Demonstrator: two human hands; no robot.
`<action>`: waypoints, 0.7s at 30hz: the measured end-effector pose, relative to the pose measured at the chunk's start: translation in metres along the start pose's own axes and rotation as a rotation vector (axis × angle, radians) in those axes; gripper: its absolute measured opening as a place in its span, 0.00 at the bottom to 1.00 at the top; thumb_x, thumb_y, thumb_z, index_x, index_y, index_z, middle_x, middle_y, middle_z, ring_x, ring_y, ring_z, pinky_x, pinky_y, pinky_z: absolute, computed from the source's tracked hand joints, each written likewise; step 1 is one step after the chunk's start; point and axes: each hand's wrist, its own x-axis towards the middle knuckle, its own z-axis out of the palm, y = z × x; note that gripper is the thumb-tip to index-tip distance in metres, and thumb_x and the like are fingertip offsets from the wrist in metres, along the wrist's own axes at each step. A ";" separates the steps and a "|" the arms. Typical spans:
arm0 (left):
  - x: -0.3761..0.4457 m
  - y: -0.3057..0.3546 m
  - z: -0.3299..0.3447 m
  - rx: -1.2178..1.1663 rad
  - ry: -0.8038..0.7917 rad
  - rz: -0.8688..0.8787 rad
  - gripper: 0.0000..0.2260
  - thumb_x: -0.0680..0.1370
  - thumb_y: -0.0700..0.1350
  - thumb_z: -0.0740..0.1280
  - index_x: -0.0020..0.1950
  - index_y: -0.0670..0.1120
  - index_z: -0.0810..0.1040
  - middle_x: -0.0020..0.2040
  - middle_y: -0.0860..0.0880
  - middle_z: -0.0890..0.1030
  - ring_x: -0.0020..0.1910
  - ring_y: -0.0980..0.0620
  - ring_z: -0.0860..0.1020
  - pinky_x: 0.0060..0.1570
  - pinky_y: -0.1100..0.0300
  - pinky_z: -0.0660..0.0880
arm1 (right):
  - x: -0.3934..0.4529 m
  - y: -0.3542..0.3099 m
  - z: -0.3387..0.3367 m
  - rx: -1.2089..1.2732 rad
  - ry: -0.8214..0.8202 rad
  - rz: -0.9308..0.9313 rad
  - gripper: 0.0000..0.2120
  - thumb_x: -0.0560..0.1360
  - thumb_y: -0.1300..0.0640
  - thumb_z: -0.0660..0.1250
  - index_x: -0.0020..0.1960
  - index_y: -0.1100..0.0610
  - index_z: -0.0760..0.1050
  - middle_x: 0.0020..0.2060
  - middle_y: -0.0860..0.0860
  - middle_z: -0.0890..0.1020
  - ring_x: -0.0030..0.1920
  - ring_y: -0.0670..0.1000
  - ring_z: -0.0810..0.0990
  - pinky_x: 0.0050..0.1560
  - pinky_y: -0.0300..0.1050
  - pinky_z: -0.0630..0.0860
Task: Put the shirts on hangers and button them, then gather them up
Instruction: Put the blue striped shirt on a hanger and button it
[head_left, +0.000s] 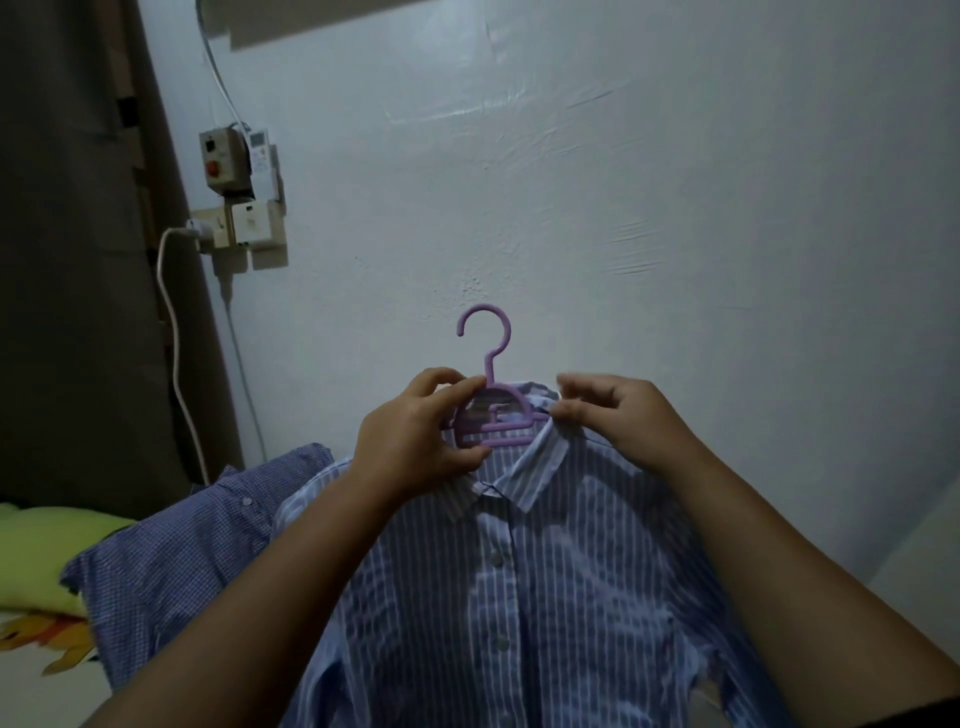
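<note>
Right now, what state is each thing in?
Striped shirt: on the hanger, placket closed, collar open.
Purple hanger: inside the collar, hook up.
Left hand: grips the hanger.
Right hand: pinches the collar.
Checked shirt: lying crumpled, no hanger visible.

Smooth purple plastic hanger (493, 410), soft striped cloth shirt (524, 597), checked cloth shirt (171, 566), rough, slightly glossy painted wall (623, 182)

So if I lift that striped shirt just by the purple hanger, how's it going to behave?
Probably floppy: the striped shirt already drapes and creases, so the body would hang and swing. The purple hanger looks like thin rigid plastic, likely light. The collar, pinched by the right hand, sits open, so a shoulder might slip off.
</note>
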 end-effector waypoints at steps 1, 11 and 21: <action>-0.001 -0.001 0.000 0.003 -0.007 -0.001 0.33 0.67 0.58 0.76 0.70 0.57 0.71 0.64 0.57 0.72 0.47 0.55 0.79 0.41 0.54 0.80 | 0.001 0.001 0.001 -0.028 -0.016 0.004 0.15 0.71 0.58 0.72 0.56 0.60 0.80 0.46 0.49 0.82 0.40 0.37 0.77 0.39 0.24 0.71; -0.004 -0.015 -0.006 -0.063 0.022 -0.083 0.32 0.65 0.54 0.78 0.68 0.58 0.73 0.62 0.57 0.72 0.44 0.58 0.76 0.42 0.59 0.77 | 0.010 0.010 -0.004 -0.118 -0.016 -0.010 0.06 0.74 0.53 0.69 0.47 0.54 0.81 0.40 0.44 0.82 0.41 0.39 0.78 0.41 0.25 0.71; -0.002 -0.013 -0.010 -0.108 -0.014 -0.110 0.32 0.66 0.51 0.78 0.68 0.55 0.72 0.57 0.57 0.71 0.46 0.55 0.76 0.44 0.53 0.79 | 0.009 0.023 0.001 -0.124 0.148 0.033 0.06 0.78 0.58 0.64 0.43 0.56 0.77 0.36 0.47 0.79 0.36 0.45 0.75 0.36 0.33 0.70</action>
